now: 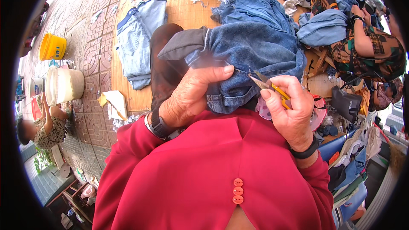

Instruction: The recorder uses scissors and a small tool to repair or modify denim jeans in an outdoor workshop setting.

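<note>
Denim jeans (251,55) pinched in curled left hand (191,98); right hand (289,106) clamped around yellow-handled snips (269,86).

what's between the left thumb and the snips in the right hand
In the head view, only a short stretch of blue jeans seam lies between the left hand and the yellow-handled snips in the right hand.

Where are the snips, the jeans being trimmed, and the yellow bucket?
snips (272,87): head view, on the yellow handle in the right hand.
jeans (255,47): head view, on the dark denim above the hands.
yellow bucket (52,47): head view, on its side wall.
</note>
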Available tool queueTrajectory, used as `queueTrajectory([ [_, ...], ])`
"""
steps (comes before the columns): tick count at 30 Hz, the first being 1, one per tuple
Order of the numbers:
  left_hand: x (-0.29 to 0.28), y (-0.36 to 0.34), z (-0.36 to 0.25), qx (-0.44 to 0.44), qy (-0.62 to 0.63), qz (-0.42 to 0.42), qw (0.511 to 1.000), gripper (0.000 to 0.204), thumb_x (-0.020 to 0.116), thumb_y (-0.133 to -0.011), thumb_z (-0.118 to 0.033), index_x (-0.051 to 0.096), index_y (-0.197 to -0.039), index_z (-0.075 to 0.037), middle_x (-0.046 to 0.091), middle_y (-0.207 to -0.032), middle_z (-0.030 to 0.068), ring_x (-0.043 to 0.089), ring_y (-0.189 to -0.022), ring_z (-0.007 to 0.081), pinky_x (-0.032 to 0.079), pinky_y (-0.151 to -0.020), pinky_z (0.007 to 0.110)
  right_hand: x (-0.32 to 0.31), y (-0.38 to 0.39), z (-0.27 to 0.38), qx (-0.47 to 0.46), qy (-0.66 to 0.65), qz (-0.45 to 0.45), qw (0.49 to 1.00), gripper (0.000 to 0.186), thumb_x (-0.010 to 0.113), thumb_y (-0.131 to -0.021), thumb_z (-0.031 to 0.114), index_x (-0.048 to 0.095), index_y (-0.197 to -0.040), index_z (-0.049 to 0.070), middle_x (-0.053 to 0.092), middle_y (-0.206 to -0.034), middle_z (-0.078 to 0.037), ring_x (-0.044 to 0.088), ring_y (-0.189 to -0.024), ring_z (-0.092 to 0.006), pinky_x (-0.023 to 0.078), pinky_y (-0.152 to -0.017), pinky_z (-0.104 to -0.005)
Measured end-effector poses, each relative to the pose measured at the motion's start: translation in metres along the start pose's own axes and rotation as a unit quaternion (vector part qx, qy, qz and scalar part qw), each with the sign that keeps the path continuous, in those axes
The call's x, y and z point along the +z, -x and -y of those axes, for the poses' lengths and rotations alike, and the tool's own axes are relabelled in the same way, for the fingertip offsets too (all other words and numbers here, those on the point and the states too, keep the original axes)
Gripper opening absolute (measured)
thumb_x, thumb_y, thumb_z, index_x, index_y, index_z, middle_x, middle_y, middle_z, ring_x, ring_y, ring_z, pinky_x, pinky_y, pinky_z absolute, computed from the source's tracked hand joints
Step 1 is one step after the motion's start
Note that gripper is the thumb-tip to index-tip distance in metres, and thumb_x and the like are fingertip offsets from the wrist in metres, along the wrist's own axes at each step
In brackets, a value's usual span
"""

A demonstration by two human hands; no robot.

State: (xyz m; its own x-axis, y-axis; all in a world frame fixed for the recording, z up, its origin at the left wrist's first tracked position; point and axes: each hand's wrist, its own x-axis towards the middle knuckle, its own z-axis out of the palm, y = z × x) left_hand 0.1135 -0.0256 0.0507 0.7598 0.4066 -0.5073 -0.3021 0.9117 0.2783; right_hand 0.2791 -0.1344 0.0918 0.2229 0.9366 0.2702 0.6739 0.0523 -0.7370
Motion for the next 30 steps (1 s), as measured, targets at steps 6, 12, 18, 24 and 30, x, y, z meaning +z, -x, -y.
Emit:
queueTrajectory([
  [6, 0.002, 0.0, -0.001, 0.006, -0.008, -0.016, 1.0, 0.02, 0.059, -0.083, -0.002, 0.057, -0.103, 0.002, 0.064, -0.095, 0.0102, 0.063, -0.087, 0.0196, 0.053, -0.078, 0.034, 0.002, -0.001, -0.001, -0.015, 0.025, 0.011, 1.0, 0.019, 0.07, -0.076, 0.012, 0.056, -0.085, 0.004, 0.06, -0.066, -0.01, 0.061, -0.057, -0.0239, 0.046, -0.05, -0.0298],
  [12, 0.007, 0.002, -0.003, 0.005, -0.006, -0.013, 1.0, 0.021, 0.059, -0.082, -0.002, 0.057, -0.103, 0.001, 0.064, -0.096, 0.0102, 0.063, -0.087, 0.0196, 0.053, -0.078, 0.034, 0.003, -0.001, -0.002, -0.039, 0.049, 0.008, 0.998, 0.02, 0.071, -0.075, 0.012, 0.056, -0.085, 0.004, 0.059, -0.065, -0.01, 0.06, -0.056, -0.0243, 0.045, -0.05, -0.0305],
  [18, 0.003, 0.0, -0.001, 0.007, -0.011, -0.023, 1.0, 0.021, 0.059, -0.082, -0.001, 0.057, -0.103, 0.001, 0.063, -0.095, 0.0099, 0.063, -0.087, 0.0199, 0.053, -0.078, 0.034, 0.003, -0.001, -0.002, -0.027, 0.037, 0.017, 0.999, 0.018, 0.071, -0.076, 0.011, 0.055, -0.084, 0.004, 0.059, -0.063, -0.009, 0.06, -0.055, -0.024, 0.044, -0.049, -0.0306],
  [24, 0.005, 0.001, 0.0, 0.004, 0.0, -0.017, 1.0, 0.021, 0.06, -0.082, -0.002, 0.057, -0.102, 0.002, 0.064, -0.094, 0.0105, 0.063, -0.086, 0.0197, 0.053, -0.078, 0.034, 0.001, -0.001, -0.004, -0.025, 0.046, 0.026, 0.998, 0.018, 0.07, -0.076, 0.011, 0.056, -0.084, 0.004, 0.059, -0.064, -0.009, 0.06, -0.055, -0.0237, 0.045, -0.049, -0.0308],
  [30, -0.003, -0.001, 0.001, 0.01, -0.016, 0.003, 1.0, 0.03, 0.061, -0.081, -0.006, 0.054, -0.109, 0.004, 0.063, -0.103, 0.015, 0.064, -0.09, 0.0239, 0.051, -0.086, 0.037, 0.0, 0.0, 0.0, -0.027, 0.037, 0.028, 0.999, 0.021, 0.071, -0.075, 0.014, 0.056, -0.086, 0.004, 0.061, -0.068, -0.011, 0.062, -0.058, -0.0247, 0.047, -0.051, -0.0302],
])
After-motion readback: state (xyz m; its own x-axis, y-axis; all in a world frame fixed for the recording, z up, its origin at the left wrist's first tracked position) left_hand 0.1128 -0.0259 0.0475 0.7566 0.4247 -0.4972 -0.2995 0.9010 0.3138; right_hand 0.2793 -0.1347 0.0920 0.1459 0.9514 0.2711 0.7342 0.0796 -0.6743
